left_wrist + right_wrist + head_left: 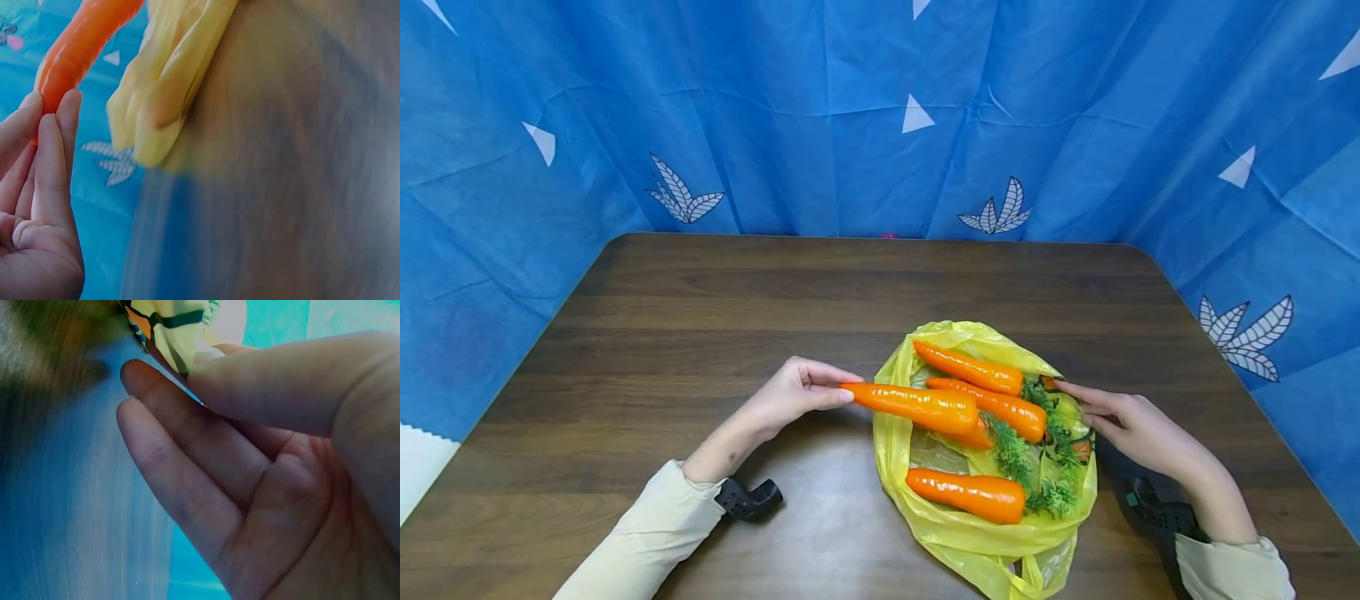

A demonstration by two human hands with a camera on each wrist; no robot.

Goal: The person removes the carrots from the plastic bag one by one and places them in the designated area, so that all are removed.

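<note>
My left hand (796,393) pinches the narrow tip of an orange carrot (925,406) between thumb and fingertips. That carrot lies sideways over the mouth of a yellow plastic bag (891,467), its thick end above other carrots. In the left wrist view the fingertips meet around the carrot's tip (81,50). At the bag's right side, my right hand (1138,427) pinches its printed rim (169,328) between thumb and forefinger; the other fingers stay extended. Inside the bag lie several more carrots, among them an upper one (973,369) and a lower one (973,496), with green leafy tops (1011,450).
The bag stands on a dark wooden table (737,300), right of the middle. Bag handles (1037,575) trail toward the front edge. A blue cloth (850,125) with white prints hangs behind and beside the table. Black wrist-worn devices (748,500) sit at both wrists.
</note>
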